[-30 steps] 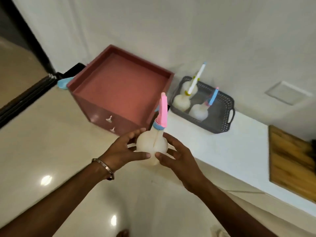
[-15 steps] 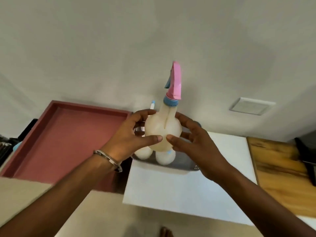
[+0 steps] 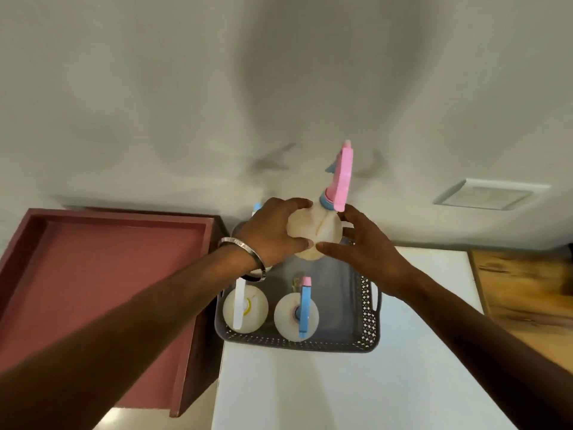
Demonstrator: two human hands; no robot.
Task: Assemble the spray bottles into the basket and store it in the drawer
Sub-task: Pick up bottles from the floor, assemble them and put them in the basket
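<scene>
Both hands on one spray bottle, translucent white body, pink trigger head, blue collar; held above far end of grey perforated basket. Left hand curled round bottle's left side, thumb underneath; metal bangle at wrist. Right hand gripping right side, fingers curled behind, thumb tip meeting left thumb. In basket, upright: bottle with white head and yellow collar, bottle with blue head and pink nozzle. Basket on white worktop. Maroon open drawer just left. No label, brand or writing legible anywhere.
</scene>
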